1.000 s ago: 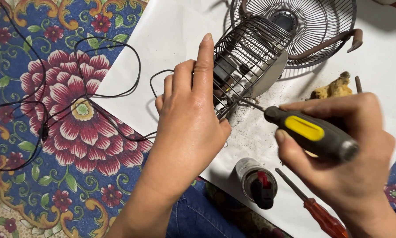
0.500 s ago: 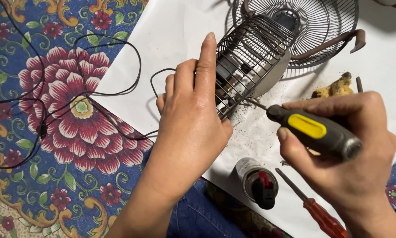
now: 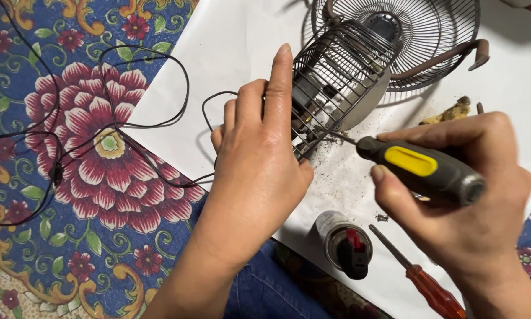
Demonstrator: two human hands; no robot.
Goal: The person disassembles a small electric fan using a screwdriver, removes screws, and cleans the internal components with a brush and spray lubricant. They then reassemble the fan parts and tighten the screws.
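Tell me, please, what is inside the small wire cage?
Inside the cage, a dark motor-like part shows through the bars. The left hand covers its near side. The screwdriver tip enters at the bottom edge.

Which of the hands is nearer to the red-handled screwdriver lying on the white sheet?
Right. The right hand, holding the black and yellow screwdriver, sits just above the red-handled screwdriver. The left hand is farther off to the left, gripping the wire fan cage.
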